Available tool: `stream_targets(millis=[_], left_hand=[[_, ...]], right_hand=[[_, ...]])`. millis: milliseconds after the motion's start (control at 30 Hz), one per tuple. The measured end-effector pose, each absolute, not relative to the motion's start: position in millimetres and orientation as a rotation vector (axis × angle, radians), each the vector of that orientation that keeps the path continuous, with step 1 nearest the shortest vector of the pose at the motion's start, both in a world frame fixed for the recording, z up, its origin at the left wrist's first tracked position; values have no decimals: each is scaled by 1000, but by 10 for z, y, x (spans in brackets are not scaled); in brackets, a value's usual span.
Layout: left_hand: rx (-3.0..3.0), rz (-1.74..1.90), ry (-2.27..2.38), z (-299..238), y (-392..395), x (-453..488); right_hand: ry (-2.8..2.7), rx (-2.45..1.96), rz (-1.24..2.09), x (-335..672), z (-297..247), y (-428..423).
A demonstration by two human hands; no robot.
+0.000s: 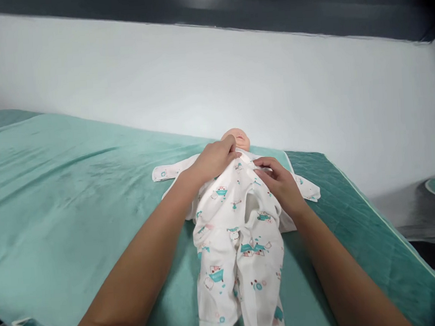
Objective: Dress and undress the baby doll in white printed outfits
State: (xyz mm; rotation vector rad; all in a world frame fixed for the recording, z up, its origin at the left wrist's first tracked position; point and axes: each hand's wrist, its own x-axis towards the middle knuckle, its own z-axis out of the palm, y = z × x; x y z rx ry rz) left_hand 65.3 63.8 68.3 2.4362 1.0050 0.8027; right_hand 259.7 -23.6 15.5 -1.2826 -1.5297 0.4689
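Observation:
A baby doll point(240, 138) lies on its back, its head toward the wall, dressed in white printed baby clothes point(223, 242) with teal boats. Both sleeves stretch out sideways, and one foot shows below the left trouser leg. My left hand point(217, 157) is at the collar below the doll's chin, fingers closed on the cloth of the clothes. On the right side of the chest, my right hand point(276, 176) has its thumb and fingers bent around an edge of the same cloth. A gap in the fabric shows near the waist. My fingers partly hide the neckline.
The doll rests on a teal sheet point(75, 207) that has a few folds. A darker quilted teal mat point(356, 232) shows on the right. Behind stands a white wall point(197, 80) with a dark band above it.

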Motion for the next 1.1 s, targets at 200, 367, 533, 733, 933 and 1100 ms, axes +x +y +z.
stream_targets(millis=[200, 367, 533, 733, 933, 1100], left_hand=[[2247, 996, 1009, 511, 806, 662], [2092, 1071, 982, 389, 917, 604], [1965, 1034, 1009, 320, 970, 600], [1902, 1018, 1009, 307, 948, 614], [1887, 927, 969, 331, 927, 546], [2023, 834, 1036, 438, 824, 414]], right_hand=[[-1509, -1394, 738, 2646, 374, 47], [-1566, -1394, 820, 2704, 369, 112], [-1485, -1404, 661, 2762, 188, 254], [-1388, -1494, 525, 2761, 74, 389], [-1270, -1432, 584, 2648, 56, 274], [-1310, -1211, 826, 2703, 88, 153]])
